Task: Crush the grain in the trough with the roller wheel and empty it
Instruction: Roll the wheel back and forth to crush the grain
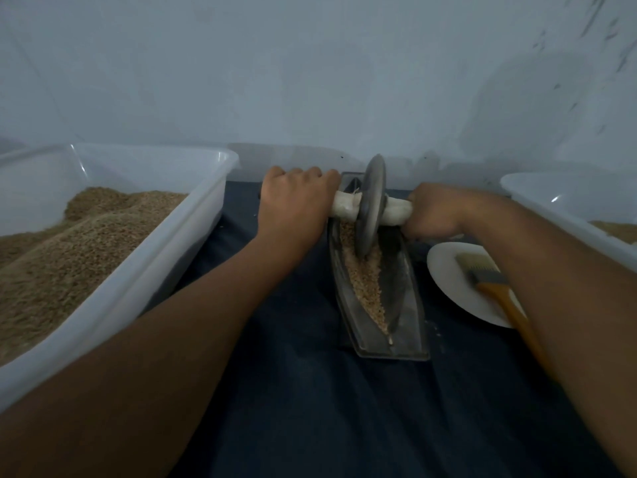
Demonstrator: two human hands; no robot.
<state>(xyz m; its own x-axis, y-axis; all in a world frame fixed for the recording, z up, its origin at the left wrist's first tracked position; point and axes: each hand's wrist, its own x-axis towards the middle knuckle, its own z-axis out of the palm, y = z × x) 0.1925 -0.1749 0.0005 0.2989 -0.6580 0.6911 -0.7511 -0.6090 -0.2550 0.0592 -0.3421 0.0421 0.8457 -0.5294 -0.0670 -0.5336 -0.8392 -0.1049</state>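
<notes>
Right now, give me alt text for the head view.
Both hands, left and right, grip a roller wheel standing in a trough of grain. A bin sits left; a brush lies on a plate right.

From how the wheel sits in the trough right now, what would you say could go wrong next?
The roller wheel stands at the far end of the narrow trough; rolling back may push grain over its low rim onto the dark cloth. The right forearm hangs above the brush on the plate and may knock it.

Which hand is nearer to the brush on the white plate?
Right. The right hand grips the axle just beyond the brush; the left hand grips the axle across the trough.
</notes>
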